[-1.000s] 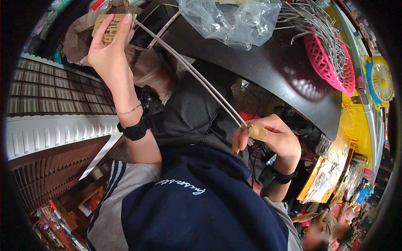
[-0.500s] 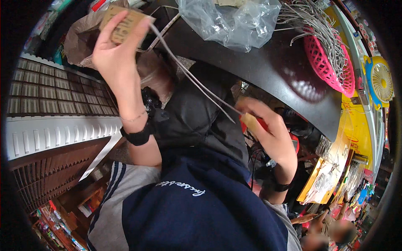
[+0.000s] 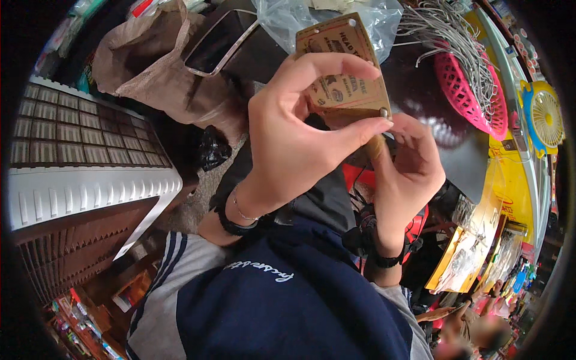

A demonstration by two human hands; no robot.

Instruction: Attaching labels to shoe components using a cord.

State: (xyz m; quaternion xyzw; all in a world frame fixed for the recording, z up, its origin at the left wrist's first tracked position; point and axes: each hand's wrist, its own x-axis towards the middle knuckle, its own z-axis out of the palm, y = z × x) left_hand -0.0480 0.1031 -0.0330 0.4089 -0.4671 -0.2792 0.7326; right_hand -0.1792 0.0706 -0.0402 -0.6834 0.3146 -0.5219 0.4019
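My left hand grips a flat brown printed plaque between its bent fingers and thumb, tilted up over the dark tabletop. Small metal studs sit at the plaque's corners, and dark print and little drawings cover its face. At its lower right corner, my right hand is closed in a pinch, the fingertips meeting my left thumb by a stud. A tan wrap is around the right thumb. Whatever lies between the right fingertips is hidden.
A pink basket heaped with grey cords stands at the table's right. Clear plastic bags lie behind the plaque. A brown sack is far left, above a white-and-brown slatted unit. A yellow-and-blue fan stands far right.
My left hand has brought the plaque right and turned its face into view. My right hand has risen to its corner. The grey cord that hung between the hands no longer shows.
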